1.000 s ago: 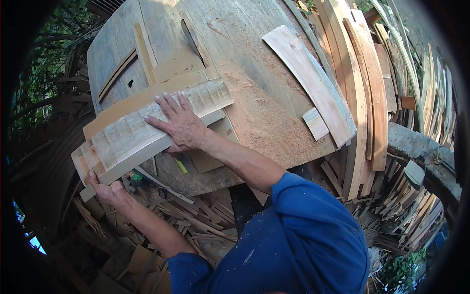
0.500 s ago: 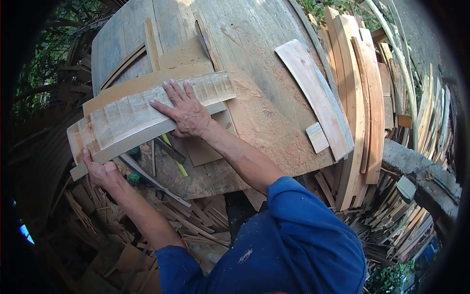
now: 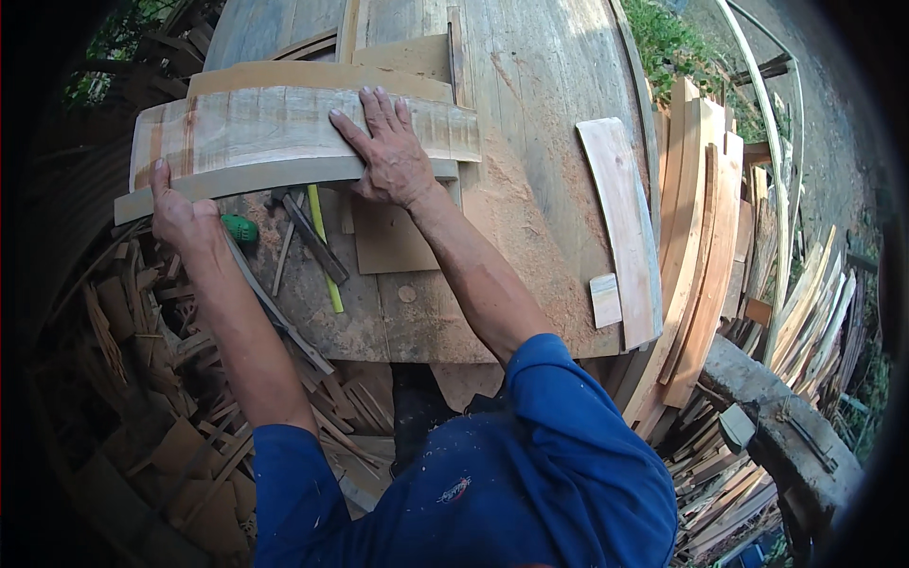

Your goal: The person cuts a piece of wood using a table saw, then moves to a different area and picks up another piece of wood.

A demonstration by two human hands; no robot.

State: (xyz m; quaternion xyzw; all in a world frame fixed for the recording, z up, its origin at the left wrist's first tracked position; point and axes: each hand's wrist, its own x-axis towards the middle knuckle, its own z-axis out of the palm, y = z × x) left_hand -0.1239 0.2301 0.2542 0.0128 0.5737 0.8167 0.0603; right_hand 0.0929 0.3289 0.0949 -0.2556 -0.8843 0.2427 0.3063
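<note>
A long, curved pale wooden board (image 3: 256,133) with brownish streaks lies on a greyish curved piece (image 3: 284,177) whose near edge shows beneath it. Behind them, the rim of a tan curved sheet (image 3: 322,78) sticks out. At the board's left end my left hand (image 3: 185,210) is closed on the stack, thumb on top, other fingers hidden underneath. My right hand (image 3: 390,151) rests on the board right of its middle, fingers stretched out over the top and thumb apart. Just nearer than the stack lie a hammer (image 3: 314,239) and a yellow strip (image 3: 324,256).
Sawdust covers much of the wooden table (image 3: 511,95). To the right lie another curved board (image 3: 620,222) and a small wooden block (image 3: 605,300). Long planks (image 3: 701,246) are stacked beyond the table's right edge. Offcuts (image 3: 189,379) litter the ground at left; a green tool (image 3: 239,227) sits nearby.
The view has turned and shifted, so the table and stack appear higher and straighter. Both hands keep about the same places on the board.
</note>
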